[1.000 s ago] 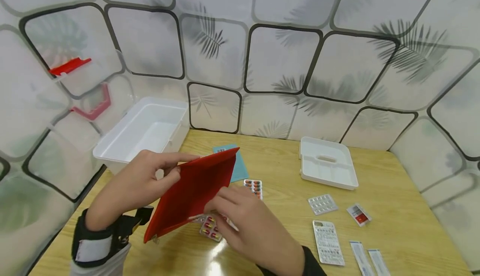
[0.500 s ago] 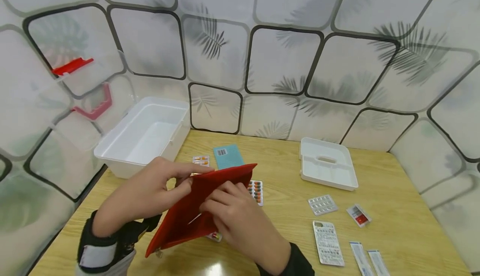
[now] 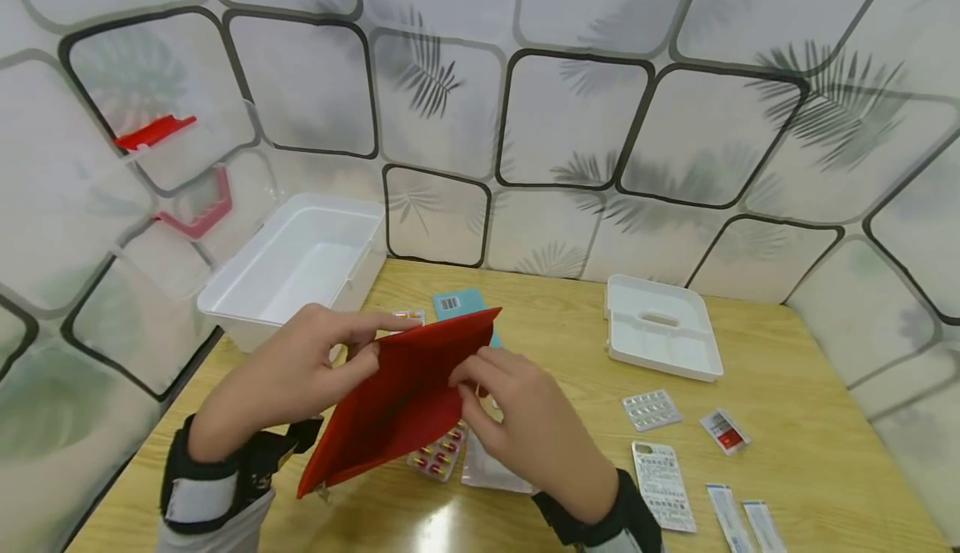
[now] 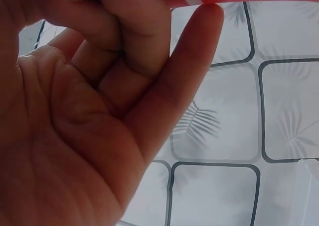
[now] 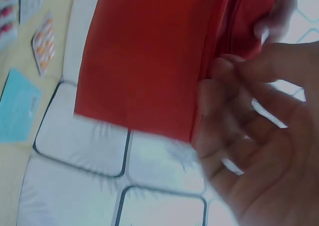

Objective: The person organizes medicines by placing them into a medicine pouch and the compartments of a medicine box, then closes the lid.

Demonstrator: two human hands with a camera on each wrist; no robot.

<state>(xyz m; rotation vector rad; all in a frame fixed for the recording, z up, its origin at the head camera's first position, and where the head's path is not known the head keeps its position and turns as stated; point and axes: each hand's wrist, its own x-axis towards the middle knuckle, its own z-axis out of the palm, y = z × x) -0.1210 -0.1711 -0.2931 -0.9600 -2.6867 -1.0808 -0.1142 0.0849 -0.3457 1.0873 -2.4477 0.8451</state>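
Note:
A red zippered pouch [image 3: 405,386] is held tilted above the table, its mouth turned toward me. My left hand [image 3: 300,369] grips the upper left edge with thumb and curled fingers, the forefinger lying along the rim. With thumb and fingertips my right hand [image 3: 517,419] pinches the pouch's right edge at the mouth; the right wrist view shows these fingertips right at the red rim [image 5: 204,81]. Below the pouch lie a blister pack of red and yellow capsules [image 3: 438,455] and a clear packet [image 3: 491,465], partly hidden by pouch and hand.
Behind the pouch are a blue packet [image 3: 457,303] and an orange-capsule blister [image 3: 408,316]. A white box [image 3: 300,261] stands back left with its clear lid raised. At right lie a white tray [image 3: 663,336], silver blister packs [image 3: 651,409], a small sachet [image 3: 725,430] and two strips [image 3: 727,515].
The right hand moved from the pouch's lower edge, with a thin pale item at its fingertips, into the mouth, then back out to the right edge. The pouch dipped and rose again.

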